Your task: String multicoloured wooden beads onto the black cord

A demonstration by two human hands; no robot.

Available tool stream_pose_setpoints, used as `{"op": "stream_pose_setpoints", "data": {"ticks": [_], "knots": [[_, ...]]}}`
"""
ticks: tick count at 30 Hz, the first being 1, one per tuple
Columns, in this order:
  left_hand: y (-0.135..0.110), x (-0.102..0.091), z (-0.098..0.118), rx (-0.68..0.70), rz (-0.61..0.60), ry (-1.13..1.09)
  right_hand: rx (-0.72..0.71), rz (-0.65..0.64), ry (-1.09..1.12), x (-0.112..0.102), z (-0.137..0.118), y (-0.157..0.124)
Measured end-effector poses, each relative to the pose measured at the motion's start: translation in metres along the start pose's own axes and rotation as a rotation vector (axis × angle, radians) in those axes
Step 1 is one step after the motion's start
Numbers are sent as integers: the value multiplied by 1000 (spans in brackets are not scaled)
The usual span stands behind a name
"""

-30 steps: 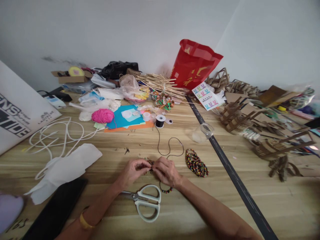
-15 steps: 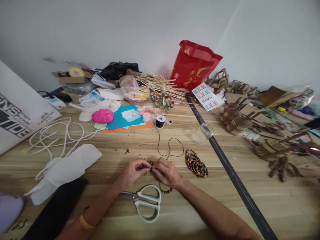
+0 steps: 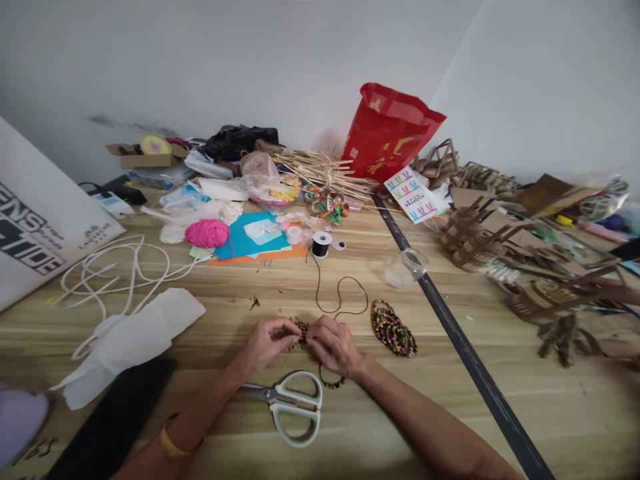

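Note:
My left hand (image 3: 265, 345) is closed in a pinch, fingertips and thumb together; whatever lies between them is too small to name. Close by on its right, my right hand (image 3: 336, 345) is also closed, its fingers pinched on a thin black cord. Threaded beads (image 3: 334, 385) of mixed colours hang on that cord below the right palm. Between and behind the fingertips lies a small heap of loose beads (image 3: 302, 328), partly hidden by the hands. Scissors with pale handles (image 3: 299, 408) rest on the table just under my hands. Finished-looking bead strands (image 3: 393, 328) lie coiled to the right.
A spool of black cord (image 3: 321, 245) stands behind my hands, its loose cord looping forward. Pink yarn (image 3: 207, 233), blue paper (image 3: 245, 247) and a red bag (image 3: 390, 130) sit farther back. White cable (image 3: 133, 267) lies left, small woven baskets (image 3: 467, 233) right.
My fingertips have drawn slightly apart, showing a little more of the bead heap between them. The objects on the table have stayed where they were.

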State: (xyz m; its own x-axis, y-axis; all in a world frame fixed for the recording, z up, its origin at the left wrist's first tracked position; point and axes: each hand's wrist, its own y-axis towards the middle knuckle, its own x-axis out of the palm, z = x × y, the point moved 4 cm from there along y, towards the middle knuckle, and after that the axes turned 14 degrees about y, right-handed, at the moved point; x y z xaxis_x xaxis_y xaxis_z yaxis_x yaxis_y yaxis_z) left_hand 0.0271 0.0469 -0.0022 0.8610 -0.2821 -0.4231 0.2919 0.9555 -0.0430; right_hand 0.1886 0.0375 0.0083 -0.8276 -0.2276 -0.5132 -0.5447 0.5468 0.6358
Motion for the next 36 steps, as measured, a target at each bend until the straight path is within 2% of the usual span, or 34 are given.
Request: {"op": "stream_pose_setpoints", "data": {"ticks": [9,36], "knots": [[-1,2,2,-35,-16,-41,15,-20,-11,1,0,0],[0,6,-6,9,-42,-1,8,-29,-10,1,0,0]]}}
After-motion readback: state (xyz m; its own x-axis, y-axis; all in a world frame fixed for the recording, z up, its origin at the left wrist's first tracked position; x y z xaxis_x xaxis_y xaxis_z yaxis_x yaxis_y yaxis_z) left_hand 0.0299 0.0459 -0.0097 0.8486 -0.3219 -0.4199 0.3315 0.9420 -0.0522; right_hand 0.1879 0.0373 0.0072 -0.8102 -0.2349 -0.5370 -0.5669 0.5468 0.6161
